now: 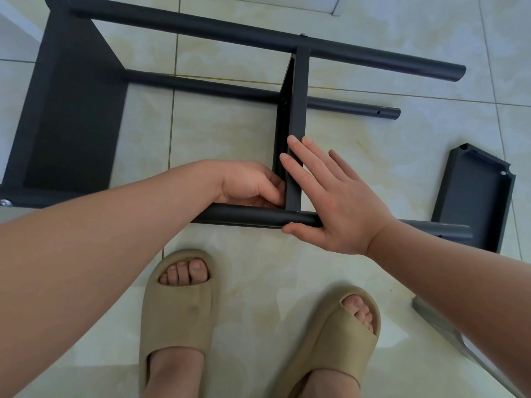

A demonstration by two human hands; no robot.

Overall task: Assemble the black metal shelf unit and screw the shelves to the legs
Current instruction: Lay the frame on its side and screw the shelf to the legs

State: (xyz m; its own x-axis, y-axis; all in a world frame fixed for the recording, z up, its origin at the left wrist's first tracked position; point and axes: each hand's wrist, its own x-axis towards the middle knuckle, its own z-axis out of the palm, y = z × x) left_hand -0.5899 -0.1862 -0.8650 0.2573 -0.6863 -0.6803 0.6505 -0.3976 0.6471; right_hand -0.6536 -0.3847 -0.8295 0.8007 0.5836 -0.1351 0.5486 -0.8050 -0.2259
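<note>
The black shelf unit lies on its side on the tiled floor. Its far leg tube [258,35] runs across the top, a lower tube [218,89] lies behind, and the near tube [258,216] passes under my hands. One shelf [71,110] is fixed at the left end. A second shelf [297,96] stands on edge in the middle. My left hand [250,185] curls its fingers at the left side of that shelf's near corner, above the near tube. My right hand [330,196] lies flat with straight fingers against the shelf's right face, thumb under the tube.
A loose third shelf [477,193] lies tilted at the right, beside the near tube's end. My feet in beige slippers [178,305] stand just in front of the unit. A grey strip [448,331] lies at the lower right. A screw head [4,202] shows at the left edge.
</note>
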